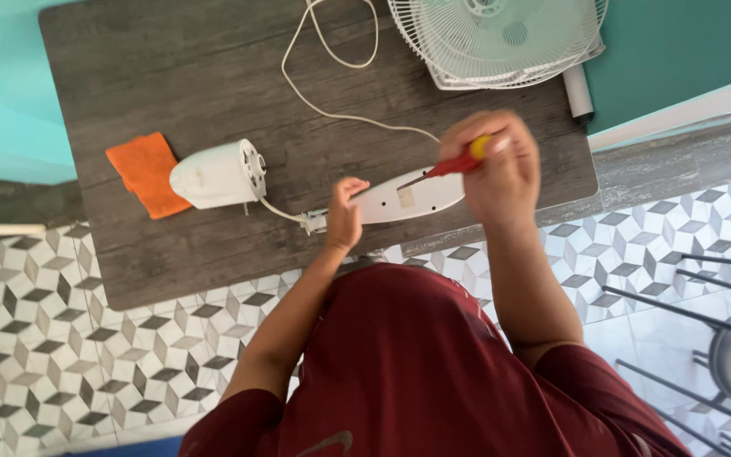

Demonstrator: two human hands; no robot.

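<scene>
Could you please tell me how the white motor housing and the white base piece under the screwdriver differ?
The motor housing is short and rounded; the base piece is long and flat. The housing lies untouched beside an orange cloth; the base piece is steadied by the left hand. Both are white plastic, joined by a cord.

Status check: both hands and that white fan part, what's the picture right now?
Left hand steadies white fan base piece at table edge. Right hand grips red screwdriver, tip on the piece. Cord behind, nothing blocking.
</scene>
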